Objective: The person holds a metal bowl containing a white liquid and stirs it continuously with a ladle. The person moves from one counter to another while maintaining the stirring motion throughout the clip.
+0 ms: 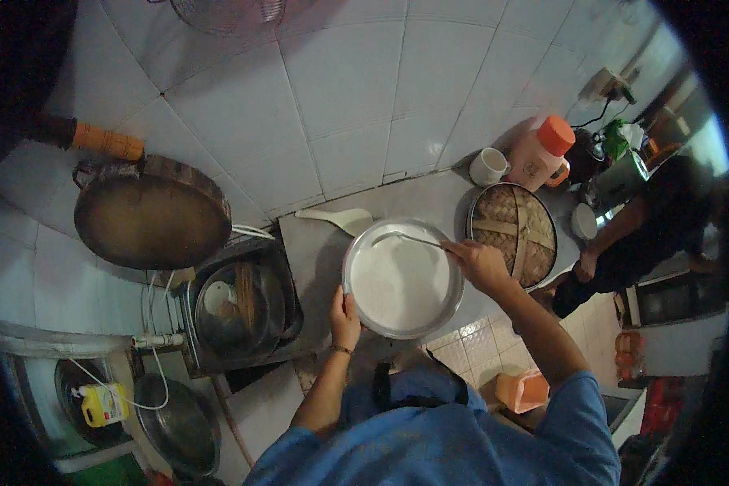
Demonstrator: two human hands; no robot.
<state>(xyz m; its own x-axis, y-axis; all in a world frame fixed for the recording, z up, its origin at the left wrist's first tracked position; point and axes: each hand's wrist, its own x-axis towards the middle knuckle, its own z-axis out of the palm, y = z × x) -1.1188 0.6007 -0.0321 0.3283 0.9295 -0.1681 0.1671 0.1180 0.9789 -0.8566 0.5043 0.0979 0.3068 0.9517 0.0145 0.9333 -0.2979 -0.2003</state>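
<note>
A round metal basin (457, 290) with a whitish content (401, 282) stands before me at the counter. My left hand (344, 317) grips its rim at the lower left, thumb along the wall. In my right hand (481, 265) is the handle of a metal spoon (418, 240); its head reaches over the basin's far side and looks dipped into the white content. Whether that content is liquid or powder, I cannot tell. Just behind the basin lies a pale plastic scoop (340, 220). A round woven lid (510, 228) with crossed straps sits right of my right hand.
A white mug (488, 167) and a pink jug with an orange cap (539, 155) stand by the tiled wall. At left are a sink (291, 297) holding a bowl and a hanging round wooden board (152, 222). Another person (638, 243) stands at right, near an orange bin (522, 390).
</note>
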